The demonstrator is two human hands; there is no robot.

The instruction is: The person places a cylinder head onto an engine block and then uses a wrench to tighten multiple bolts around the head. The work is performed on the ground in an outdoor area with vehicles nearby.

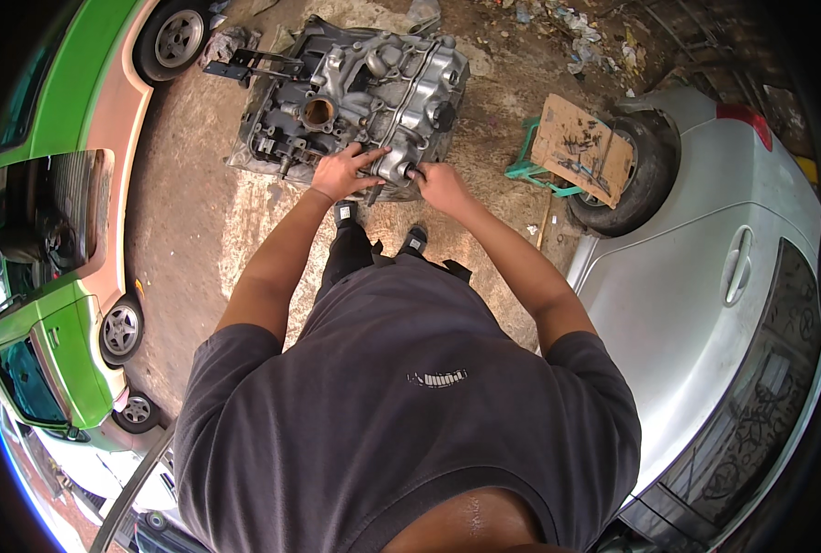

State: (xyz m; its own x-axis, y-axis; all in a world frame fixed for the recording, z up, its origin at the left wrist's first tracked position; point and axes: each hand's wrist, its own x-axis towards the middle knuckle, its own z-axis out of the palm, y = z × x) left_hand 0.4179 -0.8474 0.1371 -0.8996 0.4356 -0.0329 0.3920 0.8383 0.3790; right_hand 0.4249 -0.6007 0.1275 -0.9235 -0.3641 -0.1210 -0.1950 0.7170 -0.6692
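A grey metal car engine (pixel 387 92) stands before me on the ground, its ribbed valve cover (pixel 426 95) on the right and a round brownish opening (pixel 318 112) near the middle. My left hand (pixel 339 173) rests on its near edge with the fingers stretched apart over the metal. At the near right corner, my right hand (pixel 444 188) has its fingers closed at a small round end of the engine. What lies between those fingers is mostly hidden; only a small dark tip shows.
A board with small dark parts (pixel 584 152) lies on a green stool (pixel 525 164) at the right, against a car wheel (pixel 645 175). The silver car (pixel 668 267) flanks me on the right, a green and tan vehicle (pixel 106 120) on the left. Litter (pixel 586 37) lies at the far right.
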